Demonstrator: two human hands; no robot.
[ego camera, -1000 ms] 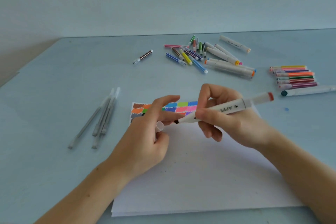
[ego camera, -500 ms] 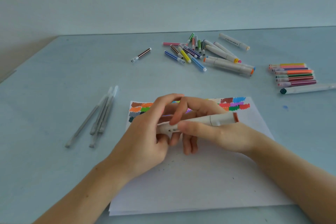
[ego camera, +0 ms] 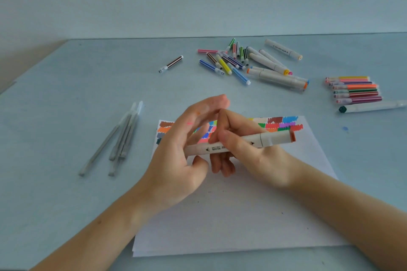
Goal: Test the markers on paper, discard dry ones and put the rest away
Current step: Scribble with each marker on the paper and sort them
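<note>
A white double-ended marker (ego camera: 271, 139) with a brown-orange end cap lies level above the paper (ego camera: 242, 215), both ends capped. My right hand (ego camera: 253, 156) grips its barrel between thumb and fingers. My left hand (ego camera: 174, 160) is at the marker's left end with its fingers stretched out; the end touches the palm side and the thumb sits just under it. Colour swatches (ego camera: 284, 124) run along the paper's far edge, partly hidden by my hands.
A loose pile of thin and thick markers (ego camera: 242, 61) lies at the back, with one brown marker (ego camera: 171, 64) apart to its left. Thin markers (ego camera: 356, 89) are lined up at the right above a teal-tipped one (ego camera: 374, 106). Several grey pens (ego camera: 123, 138) lie at the left.
The uncapped tip got its cap from my left hand, and the marker swung level. My left fingers have now straightened away from it.
</note>
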